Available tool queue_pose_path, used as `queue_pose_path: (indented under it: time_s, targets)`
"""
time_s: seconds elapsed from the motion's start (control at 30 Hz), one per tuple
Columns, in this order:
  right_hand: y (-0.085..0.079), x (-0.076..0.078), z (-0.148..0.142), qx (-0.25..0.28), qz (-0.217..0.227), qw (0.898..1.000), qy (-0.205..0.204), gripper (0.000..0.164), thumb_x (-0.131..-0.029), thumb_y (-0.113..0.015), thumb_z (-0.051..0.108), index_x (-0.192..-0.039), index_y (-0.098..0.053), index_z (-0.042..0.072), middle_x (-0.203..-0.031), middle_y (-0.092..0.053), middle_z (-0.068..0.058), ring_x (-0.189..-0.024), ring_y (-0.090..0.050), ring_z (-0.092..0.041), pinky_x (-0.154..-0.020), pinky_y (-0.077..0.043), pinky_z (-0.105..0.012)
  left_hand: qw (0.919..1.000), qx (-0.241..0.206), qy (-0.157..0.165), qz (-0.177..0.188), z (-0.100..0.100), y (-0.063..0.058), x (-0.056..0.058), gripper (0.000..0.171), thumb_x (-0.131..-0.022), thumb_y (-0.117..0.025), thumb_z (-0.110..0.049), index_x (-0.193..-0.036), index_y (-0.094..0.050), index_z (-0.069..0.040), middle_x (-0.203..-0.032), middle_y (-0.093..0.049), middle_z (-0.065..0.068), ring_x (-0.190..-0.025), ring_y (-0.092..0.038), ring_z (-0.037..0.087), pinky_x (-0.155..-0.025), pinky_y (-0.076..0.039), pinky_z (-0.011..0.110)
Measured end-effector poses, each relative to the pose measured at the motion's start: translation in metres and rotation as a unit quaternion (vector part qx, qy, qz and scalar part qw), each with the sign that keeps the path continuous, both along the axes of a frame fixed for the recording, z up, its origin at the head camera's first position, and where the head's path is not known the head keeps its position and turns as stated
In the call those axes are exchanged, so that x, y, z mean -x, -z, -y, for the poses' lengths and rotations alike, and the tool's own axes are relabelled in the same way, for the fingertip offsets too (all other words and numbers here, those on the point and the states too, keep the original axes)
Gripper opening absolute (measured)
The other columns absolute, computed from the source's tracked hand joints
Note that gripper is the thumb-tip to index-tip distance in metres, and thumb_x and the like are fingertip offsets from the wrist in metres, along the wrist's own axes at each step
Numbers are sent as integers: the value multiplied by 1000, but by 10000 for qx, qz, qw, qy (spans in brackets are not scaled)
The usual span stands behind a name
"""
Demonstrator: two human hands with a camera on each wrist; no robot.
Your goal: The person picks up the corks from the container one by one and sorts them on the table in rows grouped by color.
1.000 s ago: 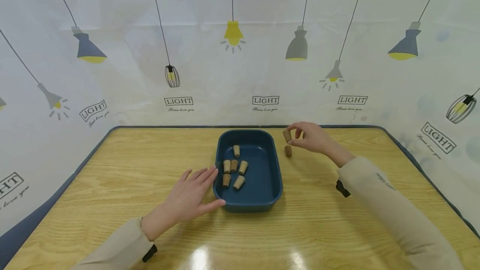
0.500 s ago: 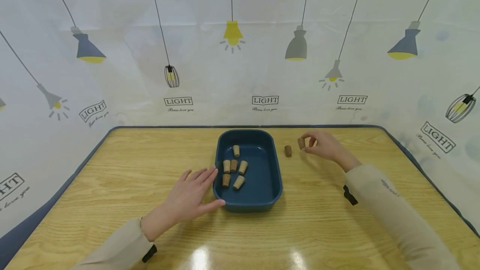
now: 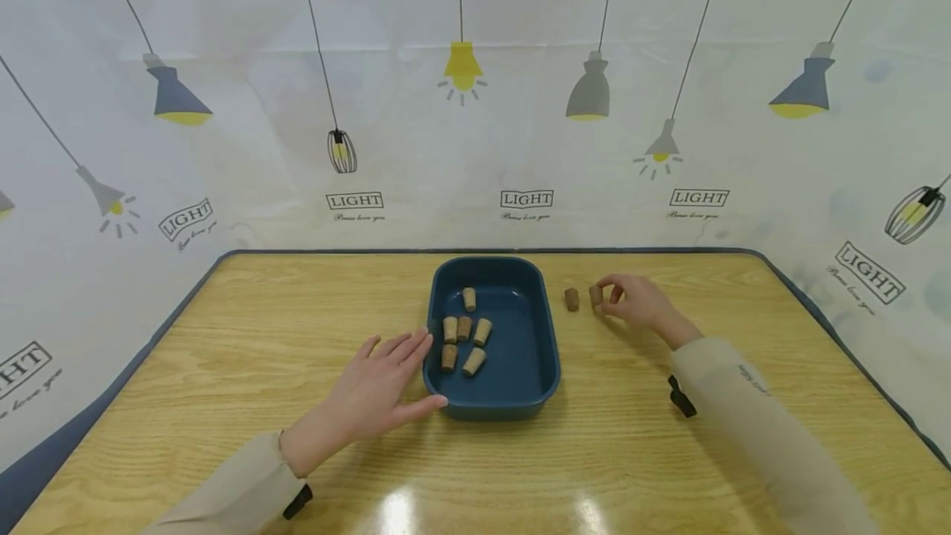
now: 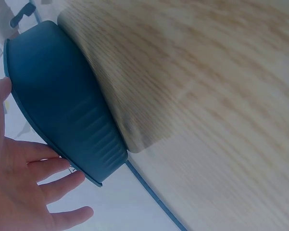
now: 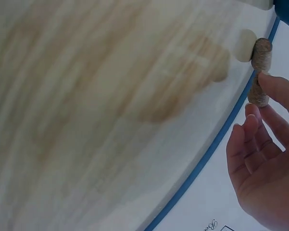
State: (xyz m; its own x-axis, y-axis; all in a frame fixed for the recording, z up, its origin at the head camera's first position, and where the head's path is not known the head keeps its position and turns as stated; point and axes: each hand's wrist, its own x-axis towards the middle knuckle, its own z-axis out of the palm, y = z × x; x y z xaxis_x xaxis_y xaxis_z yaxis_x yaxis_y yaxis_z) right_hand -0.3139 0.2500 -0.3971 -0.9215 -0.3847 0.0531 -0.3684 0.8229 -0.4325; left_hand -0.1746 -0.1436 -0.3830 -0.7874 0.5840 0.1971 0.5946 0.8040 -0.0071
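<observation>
My right hand (image 3: 637, 301) pinches a tapered cork stopper (image 3: 596, 296) between thumb and fingertips, right of the tray. Another, darker cork stopper (image 3: 571, 300) stands on the table just left of it, with a small gap between the two in the head view. The right wrist view shows the held cork (image 5: 258, 91) at the thumb tip. My left hand (image 3: 371, 386) rests its straight fingers and thumb on the left rim of a blue rectangular tray (image 3: 551, 337). Several corks, among them a pale one (image 3: 473, 362), lie inside the tray's left half.
The wooden table (image 3: 260, 337) has a dark blue edge at the back and sides. A pale wall cloth (image 3: 416, 147) printed with hanging lamps stands behind it. In the left wrist view the tray's ribbed outer wall (image 4: 91, 125) rises from the table.
My right hand has carried its cork from behind the dark cork, rightward and then toward me, down to that cork's right side. The left hand and the tray stay still.
</observation>
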Motion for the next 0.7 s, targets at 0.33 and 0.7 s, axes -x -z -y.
queue_pose_path:
  time_s: [0.33, 0.7]
  targets:
    - [10, 5, -1, 72, 107, 9997, 197, 37, -82, -61, 16, -114, -54, -2, -77, -53, -7, -62, -46, -19, -54, -37, -32, 10000, -3, -17, 4, 0, 1, 0, 82, -81, -31, -68, -135, -37, -6, -138, -33, 7, -121, -34, 25, -94, -24, 52]
    - [11, 9, -1, -86, 114, 9997, 208, 38, -82, -61, 15, -115, -53, -3, -79, -54, -7, -65, -48, -20, -57, -39, -35, 10000, 40, -23, 16, 0, 0, 0, 83, -81, -29, -69, -135, -37, -6, -138, -33, 7, -121, -35, 25, -94, -25, 52]
